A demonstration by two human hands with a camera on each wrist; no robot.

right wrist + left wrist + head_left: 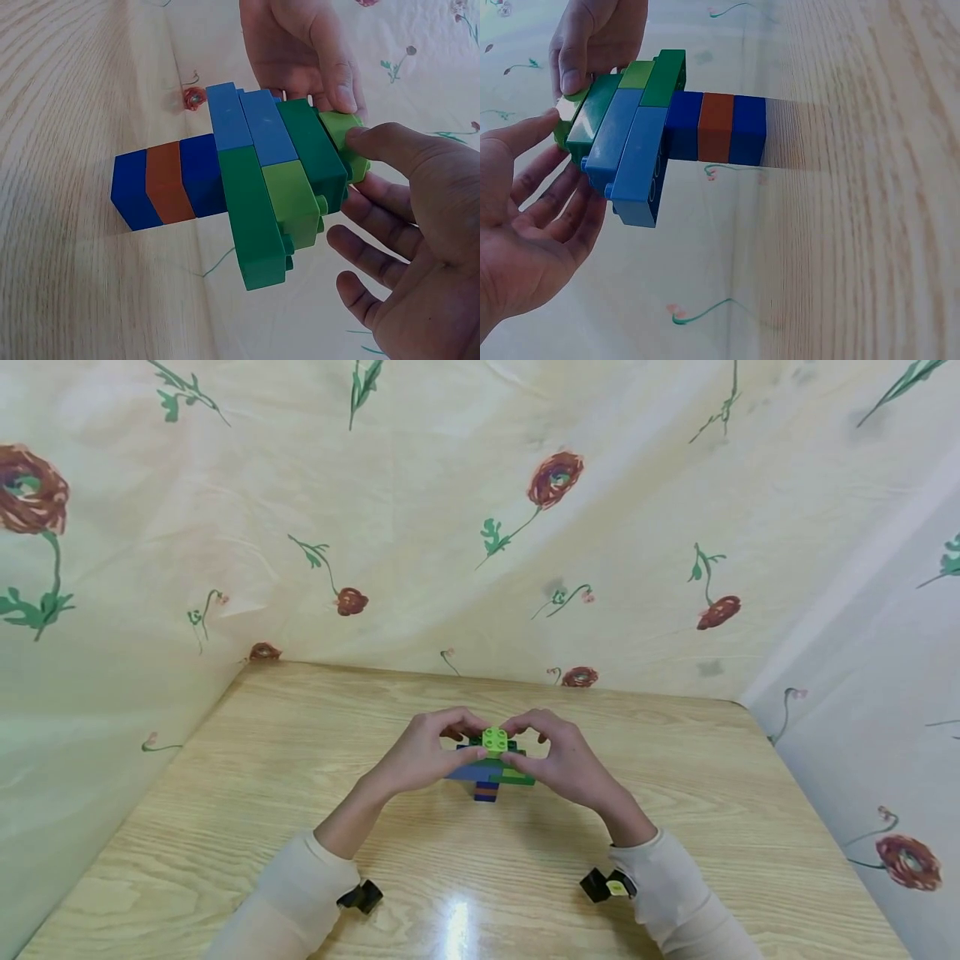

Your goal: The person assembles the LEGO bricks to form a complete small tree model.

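A small light green brick [495, 741] tops a tree-like stack of building bricks on the table. My left hand [423, 752] pinches its left side, thumb in front and fingers behind. From the right, my right hand [562, 758] pinches that same brick. Beneath it, in the right wrist view, come a dark green brick [311, 146], a layer pairing a blue brick [268, 127] with a lime brick [291, 201], and a wider layer of blue and green [251, 217]. The narrow column below is blue, orange [169, 180] and blue, standing upright. The brick's far side is partly hidden by fingers.
A wood-grain table [465, 860] carries the stack. Flower-patterned cloth [420, 527] rises behind it and along both sides. Dark wrist devices [362, 896] sit at both cuffs.
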